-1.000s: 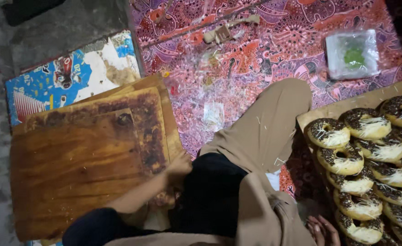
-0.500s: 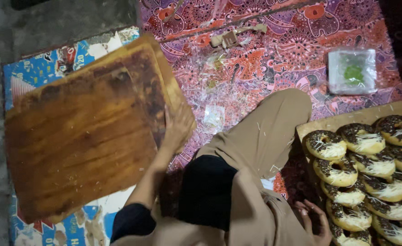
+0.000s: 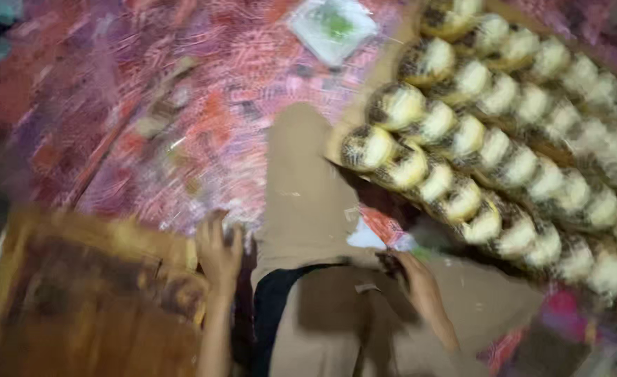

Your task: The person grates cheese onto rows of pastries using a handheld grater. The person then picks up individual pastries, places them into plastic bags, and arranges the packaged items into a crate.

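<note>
Clear packet (image 3: 333,26) w/ green contents lies top centre on the red patterned mat (image 3: 182,119). Rows of round cakes (image 3: 490,146) fill a cardboard tray (image 3: 347,119), right side cut off. Left hand (image 3: 219,253) grips the wooden board (image 3: 78,307) edge – bottom left (blurred). Right hand (image 3: 413,276) by the knee – finger state can't tell.

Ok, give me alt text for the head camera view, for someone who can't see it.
A seated person's left hand grips the edge of a stained wooden board, while the right hand rests by the knee. Rows of round, pale-topped pastries fill a cardboard tray on a red patterned mat; the image is motion-blurred.
</note>
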